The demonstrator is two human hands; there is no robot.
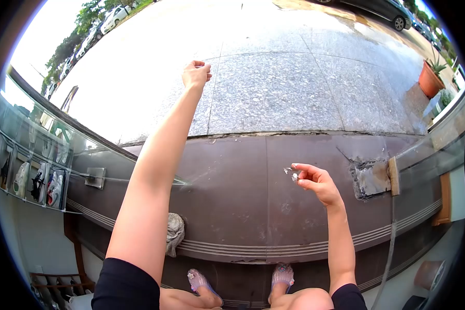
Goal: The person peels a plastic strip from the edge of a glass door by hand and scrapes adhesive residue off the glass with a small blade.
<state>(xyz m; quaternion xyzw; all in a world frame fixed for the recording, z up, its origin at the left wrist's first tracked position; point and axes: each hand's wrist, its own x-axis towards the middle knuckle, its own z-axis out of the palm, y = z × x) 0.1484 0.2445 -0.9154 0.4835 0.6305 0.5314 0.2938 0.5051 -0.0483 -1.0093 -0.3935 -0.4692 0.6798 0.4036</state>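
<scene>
My left hand [195, 75] is stretched far forward over the grey speckled paving [274, 88], its fingers curled closed. Whatever it may pinch is too small to make out. Nearer to me, my right hand [320, 185] is raised over the brown tiled step [227, 181]. Between its thumb and fingers is a small crumpled scrap [294, 176], whitish and partly see-through. Its exact material cannot be told. A crumpled grey cloth [174, 233] lies at the step's edge, beside my left forearm.
Glass panels flank both sides, with a shoe rack [39, 181] on the left. A metal floor plate [95, 177] and a rough patched square [371, 178] sit in the step. A potted plant [431, 80] stands at far right. Cars are parked beyond. My feet are below the step.
</scene>
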